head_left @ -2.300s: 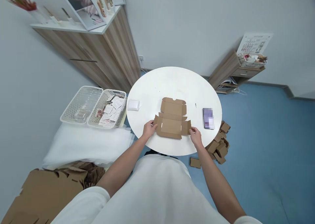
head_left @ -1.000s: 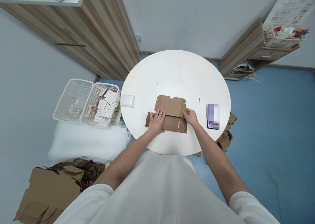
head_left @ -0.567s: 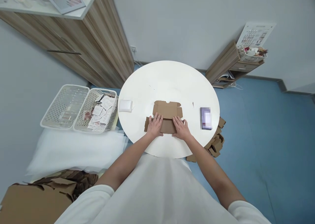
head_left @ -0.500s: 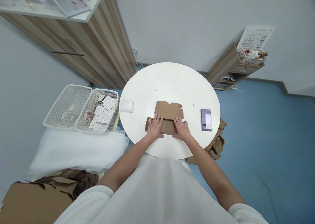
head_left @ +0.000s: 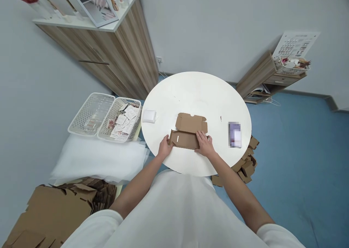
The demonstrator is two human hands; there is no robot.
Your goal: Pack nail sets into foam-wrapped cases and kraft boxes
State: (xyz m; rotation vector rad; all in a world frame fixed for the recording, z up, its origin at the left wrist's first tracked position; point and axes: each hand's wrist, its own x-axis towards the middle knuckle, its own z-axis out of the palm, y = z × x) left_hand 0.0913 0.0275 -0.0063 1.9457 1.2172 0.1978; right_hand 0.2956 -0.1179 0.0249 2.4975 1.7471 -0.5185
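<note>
Left hand (head_left: 164, 148) slides from the panel top to the left flap of the cardboard blank (head_left: 188, 131) — pinching it; right hand (head_left: 204, 145) presses flat, fingers spread.

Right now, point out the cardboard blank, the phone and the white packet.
cardboard blank (head_left: 191, 123): head view, far panel's middle.
phone (head_left: 235, 134): head view, screen centre.
white packet (head_left: 149, 116): head view, its middle.
</note>
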